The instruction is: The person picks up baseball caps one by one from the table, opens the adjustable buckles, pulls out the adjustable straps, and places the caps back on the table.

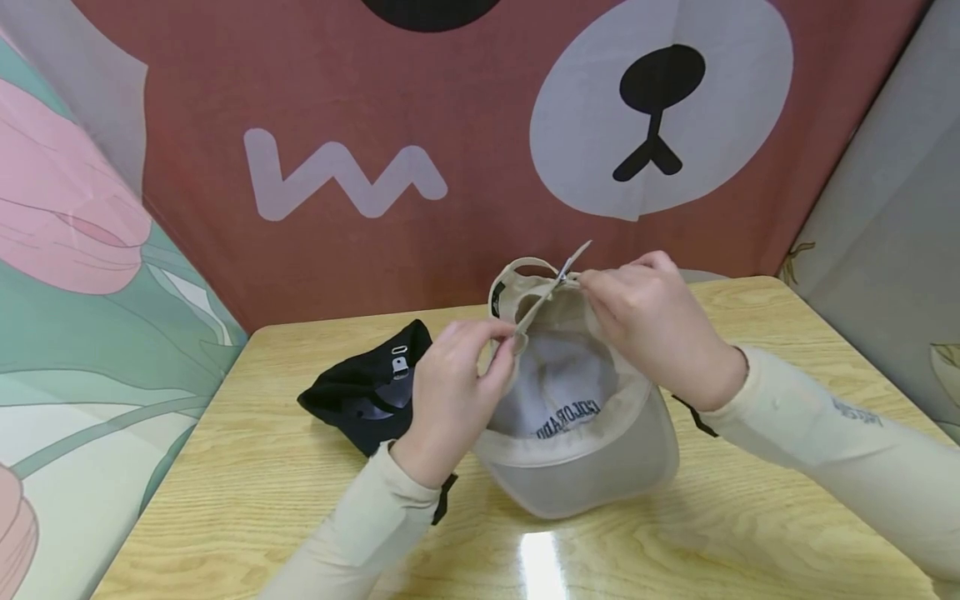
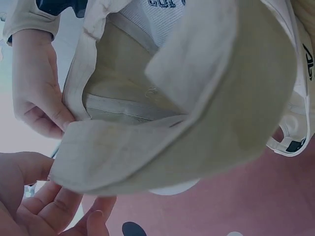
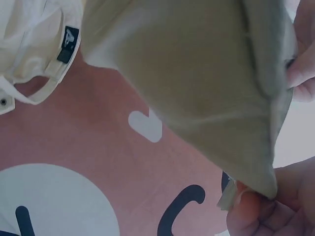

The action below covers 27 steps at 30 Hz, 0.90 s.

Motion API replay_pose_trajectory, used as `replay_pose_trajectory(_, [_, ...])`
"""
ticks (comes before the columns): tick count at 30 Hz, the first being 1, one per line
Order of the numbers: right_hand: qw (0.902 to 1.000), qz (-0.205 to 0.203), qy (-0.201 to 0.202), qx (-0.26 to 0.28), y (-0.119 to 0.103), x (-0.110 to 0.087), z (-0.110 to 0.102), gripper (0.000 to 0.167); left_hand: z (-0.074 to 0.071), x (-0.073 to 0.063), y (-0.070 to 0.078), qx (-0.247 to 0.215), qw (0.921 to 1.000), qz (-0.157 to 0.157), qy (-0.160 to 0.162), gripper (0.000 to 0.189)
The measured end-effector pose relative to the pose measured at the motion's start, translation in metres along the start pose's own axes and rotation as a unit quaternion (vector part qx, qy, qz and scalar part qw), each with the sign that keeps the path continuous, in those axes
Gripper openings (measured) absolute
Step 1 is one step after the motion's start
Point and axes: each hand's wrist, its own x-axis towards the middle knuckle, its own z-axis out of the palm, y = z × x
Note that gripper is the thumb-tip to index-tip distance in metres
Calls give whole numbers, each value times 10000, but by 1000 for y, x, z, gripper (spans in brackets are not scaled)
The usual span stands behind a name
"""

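Observation:
A beige baseball cap (image 1: 585, 483) is held upside down above the table, its pale lining and dark lettering facing up and its brim toward me. My left hand (image 1: 457, 387) pinches the lower end of its back strap (image 1: 534, 313) between thumb and finger. The strap slants up to a small metal buckle (image 1: 562, 273), its tip sticking out beyond. Close beside the buckle, my right hand (image 1: 652, 312) pinches the back edge of the cap. In the right wrist view, cap fabric hides much of the grip.
Behind the held cap is a second cream cap (image 3: 44, 73) with a black label inside. A black cap (image 1: 375, 392) with a metal strap buckle lies left on the wooden table (image 1: 262, 500). A reddish cloth (image 1: 480, 250) with a bear face hangs behind.

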Motion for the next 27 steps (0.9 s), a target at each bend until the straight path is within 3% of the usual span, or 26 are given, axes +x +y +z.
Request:
replay_pose_trajectory(9, [9997, 165, -142, 102, 2, -1, -3, 14, -2, -1, -1, -6, 9999, -104, -85, 7])
replay_pose_trajectory(27, [9993, 371, -19, 20, 5, -3, -6, 9, -1, -2, 0, -87, 9999, -94, -24, 6])
